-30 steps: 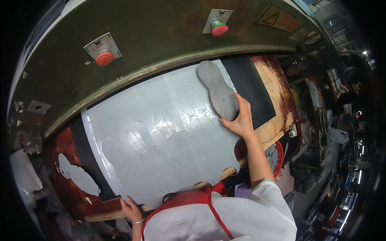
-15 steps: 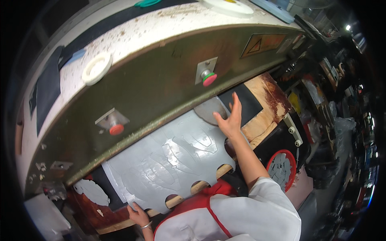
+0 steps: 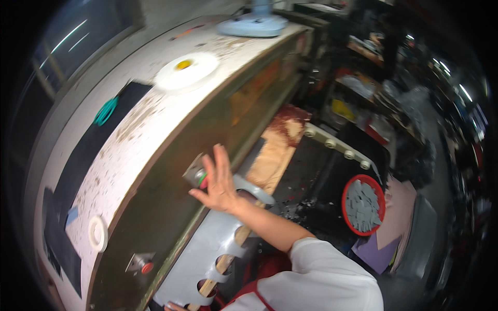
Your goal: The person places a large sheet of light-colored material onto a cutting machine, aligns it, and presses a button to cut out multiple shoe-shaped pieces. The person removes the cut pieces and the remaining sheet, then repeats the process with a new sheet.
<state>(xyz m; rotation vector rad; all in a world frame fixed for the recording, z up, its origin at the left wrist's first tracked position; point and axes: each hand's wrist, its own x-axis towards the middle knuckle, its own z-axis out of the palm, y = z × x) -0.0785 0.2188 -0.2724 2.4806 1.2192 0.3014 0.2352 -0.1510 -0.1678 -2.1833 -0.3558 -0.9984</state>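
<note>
Head view: right hand (image 3: pixel 222 191) seemingly touches button (image 3: pixel 203 182); basin (image 3: pixel 345 208) holds grey scraps (image 3: pixel 362 206).

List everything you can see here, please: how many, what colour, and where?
Grey sheet: one, light grey, lower centre, cut-outs along its edge
Machine front: one, dark green, centre
Push-buttons: two, reddish, on the machine front, one ringed green
Machine top: one, whitish, left
Disc: one, white, yellow middle, on the machine top
Ring: one, white, machine top's edge
Coil: one, teal, on a black strip
Stand base: one, pale blue, top
Board: one, tan and dark red, beyond the sheet
Knobbed bar: one, cream, above the bowl
Bowl: one, red, right, holding grey scraps
Background clutter: uncountable, blurred
Sleeve: one, white, lower right
Right grip: one, bare, fingers spread at the green-ringed button; contact unclear
Left grip: one, bare, fingertips only, bottom edge
</note>
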